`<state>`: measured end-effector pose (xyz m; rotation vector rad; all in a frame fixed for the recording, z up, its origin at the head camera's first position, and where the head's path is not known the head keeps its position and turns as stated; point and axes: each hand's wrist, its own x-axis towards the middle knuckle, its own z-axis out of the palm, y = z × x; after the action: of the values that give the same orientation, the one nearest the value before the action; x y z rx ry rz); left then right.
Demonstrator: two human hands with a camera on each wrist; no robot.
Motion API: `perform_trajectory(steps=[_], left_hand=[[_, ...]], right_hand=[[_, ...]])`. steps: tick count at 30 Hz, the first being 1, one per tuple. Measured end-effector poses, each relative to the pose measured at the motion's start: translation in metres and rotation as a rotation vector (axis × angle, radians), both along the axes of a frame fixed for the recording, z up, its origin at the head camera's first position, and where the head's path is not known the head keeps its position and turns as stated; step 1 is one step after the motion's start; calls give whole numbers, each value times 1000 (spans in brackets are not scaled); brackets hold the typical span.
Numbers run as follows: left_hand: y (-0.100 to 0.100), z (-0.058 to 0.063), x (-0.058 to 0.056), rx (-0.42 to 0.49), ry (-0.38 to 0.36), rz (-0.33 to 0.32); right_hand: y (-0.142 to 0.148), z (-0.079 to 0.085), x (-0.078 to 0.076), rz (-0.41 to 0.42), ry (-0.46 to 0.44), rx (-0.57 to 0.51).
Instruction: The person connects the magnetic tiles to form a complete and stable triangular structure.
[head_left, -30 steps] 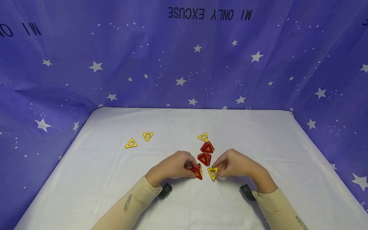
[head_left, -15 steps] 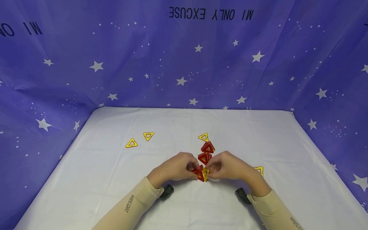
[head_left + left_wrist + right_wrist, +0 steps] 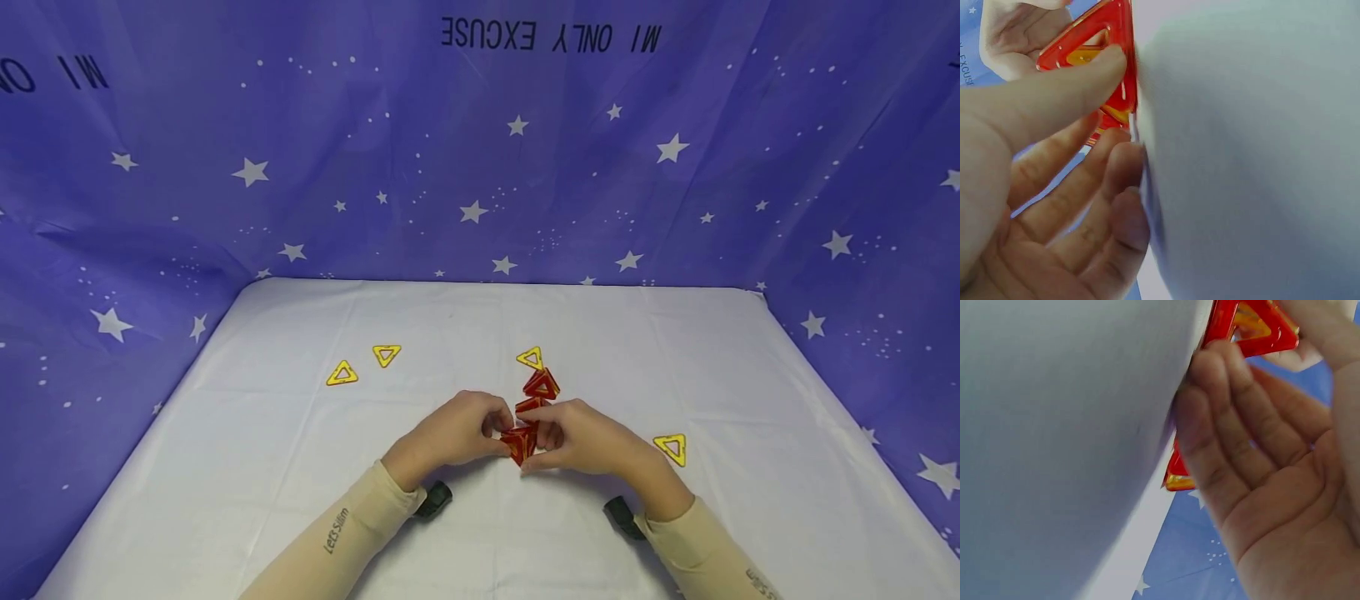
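Observation:
A small pyramid (image 3: pixel 519 446) of red and yellow triangular magnetic tiles stands on the white cloth, between both hands in the head view. My left hand (image 3: pixel 459 429) grips its left side; in the left wrist view the thumb lies across a red triangle (image 3: pixel 1124 81). My right hand (image 3: pixel 596 437) holds the right side, thumb at the front and fingers behind. Fingertips of that hand touch the red tile (image 3: pixel 1266 344) in the right wrist view. Just behind is a second red pyramid (image 3: pixel 531 407), partly hidden by the right hand. Beyond it stands another red pyramid (image 3: pixel 542 385).
One flat yellow triangle (image 3: pixel 529 358) lies by the farthest pyramid. Two more, a yellow triangle (image 3: pixel 342 373) and a yellow triangle (image 3: pixel 386 355), lie on the left. A further yellow triangle (image 3: pixel 671 448) is beside the right forearm. A purple starry curtain (image 3: pixel 472 167) surrounds the white table (image 3: pixel 420 317).
My right hand has moved left, bringing a yellow triangle against the pyramid, and now holds the pyramid's right side. A yellow triangle has come into view from behind the right forearm.

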<state>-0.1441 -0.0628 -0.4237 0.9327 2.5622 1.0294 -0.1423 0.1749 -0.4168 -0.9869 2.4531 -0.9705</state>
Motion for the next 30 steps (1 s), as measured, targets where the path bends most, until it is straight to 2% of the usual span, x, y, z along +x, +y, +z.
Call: perform_trajectory(steps=[5,9,16,19,22,24,26,30], left_hand=[[-16,9,-6,5,-17,78],[-43,16,-16,18,-10,184],[-112,21,-36,65,-61,401],[-147,18,-40,55,-70,492],[-179,10,-39,29,-83,575],[-195,5,-37,2,-112,603],[-206,0,-35,-32,-147,603],[-214,-4,-33,-77,-186,599]], right_hand=[[-2,-1,1,-33,28,55],[0,0,0,-51,25,81],[1,1,-1,-49,34,100],[0,1,0,-33,48,82],[-3,0,1,-16,58,70],[-4,0,2,-15,69,72],[-5,-1,2,-23,78,78],[-3,0,2,-45,98,97]])
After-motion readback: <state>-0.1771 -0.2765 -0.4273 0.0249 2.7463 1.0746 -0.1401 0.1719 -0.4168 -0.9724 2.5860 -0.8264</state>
